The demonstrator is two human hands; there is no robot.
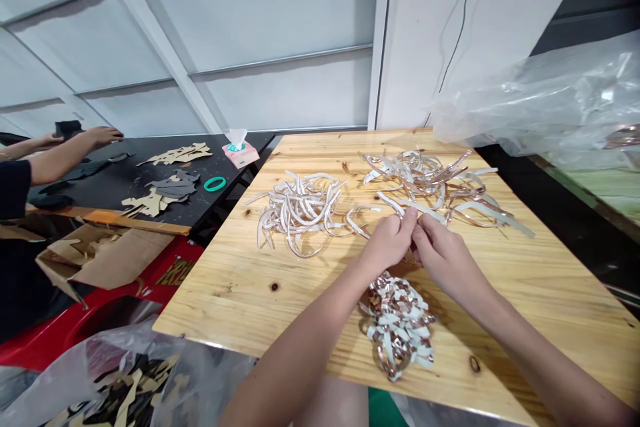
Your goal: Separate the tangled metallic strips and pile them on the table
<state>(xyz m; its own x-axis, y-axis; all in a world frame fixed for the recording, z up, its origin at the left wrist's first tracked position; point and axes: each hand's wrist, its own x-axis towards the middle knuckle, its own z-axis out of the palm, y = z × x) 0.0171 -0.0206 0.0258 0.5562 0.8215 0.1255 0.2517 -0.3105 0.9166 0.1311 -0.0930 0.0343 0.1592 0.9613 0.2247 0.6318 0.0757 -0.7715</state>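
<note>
My left hand (pixel 391 239) and my right hand (pixel 440 245) meet over the wooden table, thumbs and fingers pinched together. A narrow white strip (pixel 390 203) sticks out beyond my left fingers, and both hands seem to grip it; the part between the fingertips is hidden. Just below my hands lies a heap of short, curled white and shiny rose-gold pieces (pixel 400 327). To the left is a tangled pile of long white strips (pixel 305 207). Beyond my hands spreads another loose pile of shiny rose-gold and white strips (pixel 425 177).
A co-worker's hand (pixel 104 137) is over a black table (pixel 200 210) at left, with beige and grey cut pieces, a green ring (pixel 215 183) and a tissue pack (pixel 241 153). Clear plastic sheeting (pixel 550 100) hangs at right. A bag of scraps (pixel 125 387) stands lower left.
</note>
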